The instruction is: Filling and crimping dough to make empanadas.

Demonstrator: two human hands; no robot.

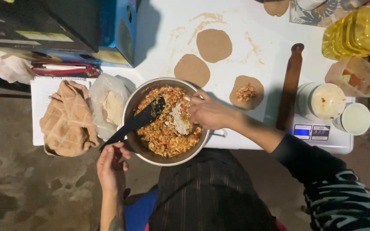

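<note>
A metal pot (130, 107) full of orange-red chopped filling (163, 132) sits at the near edge of a white table (159, 38). My right hand (210, 112) is shut on a spoon (178, 119) that digs into the filling. A black spatula (140, 119) leans in the pot, handle pointing down-left. My left hand (110, 169) is just below that handle's tip, fingers loosely curled, holding nothing. Three flat brown dough rounds lie behind the pot; the right one (246, 92) carries a small heap of filling, the other two (192, 69) (213, 45) are bare.
A wooden rolling pin (290, 85) lies right of the rounds. Further right stand two white cups (327, 101) (355, 119), a plastic tub (355, 76), an oil bottle (356, 32) and a small scale (311, 132). A tan cloth (67, 119), a bag of flour (108, 105) and boxes (86, 30) are at the left.
</note>
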